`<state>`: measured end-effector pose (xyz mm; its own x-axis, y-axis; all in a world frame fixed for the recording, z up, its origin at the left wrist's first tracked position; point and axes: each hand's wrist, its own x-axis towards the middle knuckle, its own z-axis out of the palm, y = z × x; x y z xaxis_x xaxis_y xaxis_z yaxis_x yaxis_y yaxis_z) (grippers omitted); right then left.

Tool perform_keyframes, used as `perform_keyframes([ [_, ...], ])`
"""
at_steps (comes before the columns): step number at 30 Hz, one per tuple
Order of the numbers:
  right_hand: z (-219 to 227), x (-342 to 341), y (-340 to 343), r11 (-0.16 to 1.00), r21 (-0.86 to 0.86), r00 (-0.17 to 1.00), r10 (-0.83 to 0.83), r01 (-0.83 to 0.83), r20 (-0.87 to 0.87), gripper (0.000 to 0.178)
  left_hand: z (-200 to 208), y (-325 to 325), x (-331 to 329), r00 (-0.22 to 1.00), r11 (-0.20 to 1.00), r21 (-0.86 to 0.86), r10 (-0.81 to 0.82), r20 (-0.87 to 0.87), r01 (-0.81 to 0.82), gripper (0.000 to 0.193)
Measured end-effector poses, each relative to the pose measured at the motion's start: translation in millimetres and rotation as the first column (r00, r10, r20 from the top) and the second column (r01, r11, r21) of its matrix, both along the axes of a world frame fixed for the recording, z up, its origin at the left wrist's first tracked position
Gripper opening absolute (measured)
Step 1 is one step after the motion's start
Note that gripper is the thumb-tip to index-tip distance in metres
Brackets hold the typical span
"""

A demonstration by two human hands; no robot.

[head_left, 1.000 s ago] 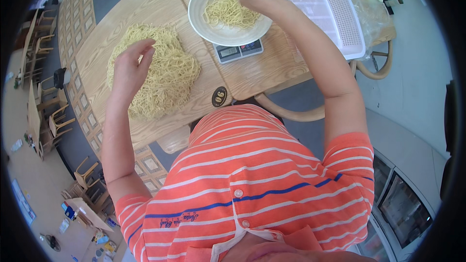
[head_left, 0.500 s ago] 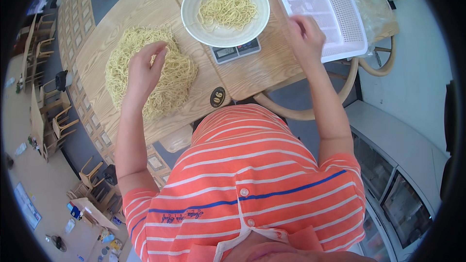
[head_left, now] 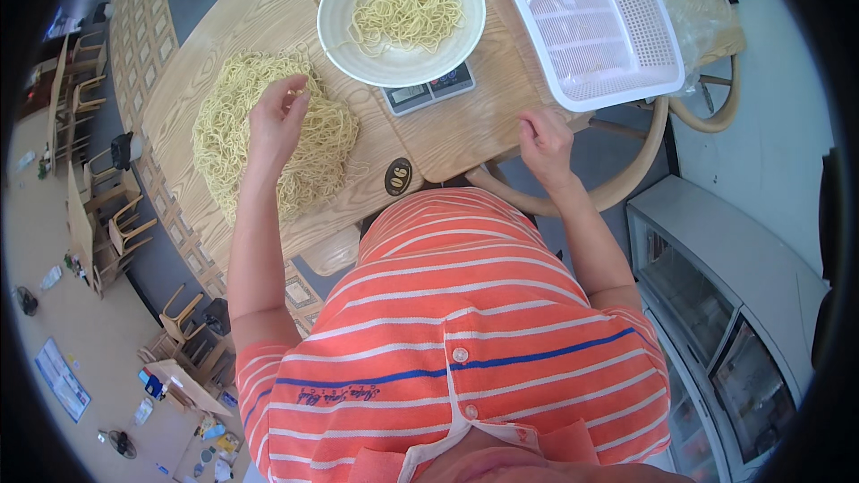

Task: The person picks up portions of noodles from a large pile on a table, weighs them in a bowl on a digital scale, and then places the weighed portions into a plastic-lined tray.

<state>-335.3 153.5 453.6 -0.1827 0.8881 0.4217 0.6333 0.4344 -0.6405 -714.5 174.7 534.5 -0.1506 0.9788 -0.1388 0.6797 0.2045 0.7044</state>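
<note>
A large heap of yellow noodles (head_left: 327, 148) lies on the wooden table to the left. Over its upper part is my left hand (head_left: 276, 125), fingers bent in toward the thumb; a small pale bit may be between the fingertips, too small to name. A white bowl (head_left: 335, 31) holding a smaller portion of noodles (head_left: 410, 9) rests on a grey digital kitchen scale (head_left: 429, 89), partly hidden beneath it. My right hand (head_left: 544, 145) is curled up by the table's near edge, right of the scale, with nothing seen in it.
A white perforated plastic basket (head_left: 573, 97) sits at the right of the table (head_left: 447, 139), beside clear plastic wrap (head_left: 693, 22). A curved wooden chair (head_left: 640, 170) stands below the right edge. Glass-doored grey cabinets (head_left: 716, 250) are farther right. An oval black number plaque (head_left: 399, 177) marks the near edge.
My right hand has come down and nearer to my body, away from the basket's edge. My left hand stays over the heap, its fingers drawn closer together. The view has shifted slightly.
</note>
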Motion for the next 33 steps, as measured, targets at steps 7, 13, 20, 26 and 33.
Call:
perform_keyframes([
  [7, -15.4, -8.5, -1.2, 0.995, -0.081, 0.997, 0.062, -0.065, -0.045, 0.011, -35.8, 37.0, 20.2, 0.895, 0.971, -0.224, 0.174, 0.412, -0.086, 0.037],
  [13, -20.4, -15.2, -8.9, 0.971, -0.222, 0.996, 0.084, -0.091, -0.037, 0.008, -27.8, 35.8, 18.3, 0.954, 0.982, -0.159, 0.144, 0.264, -0.104, 0.01],
  [20, -25.1, -34.6, -10.0, 0.945, -0.249, 0.977, 0.212, -0.211, -0.023, 0.009, 14.0, 17.6, -1.3, 0.978, 0.975, 0.221, 0.058, -0.201, -0.012, 0.02],
  [26, -18.4, -44.1, -12.6, 0.925, -0.295, 0.969, 0.247, -0.241, -0.017, 0.008, -5.3, -35.0, -126.8, 0.492, 0.972, -0.033, 0.09, -0.866, -0.234, 0.017],
  [33, 3.7, -68.9, 1.7, 0.93, -0.174, 0.946, 0.325, -0.323, -0.018, 0.008, 129.9, -45.2, -157.8, 0.867, 0.837, 0.239, 0.448, 0.216, -0.492, 0.019],
])
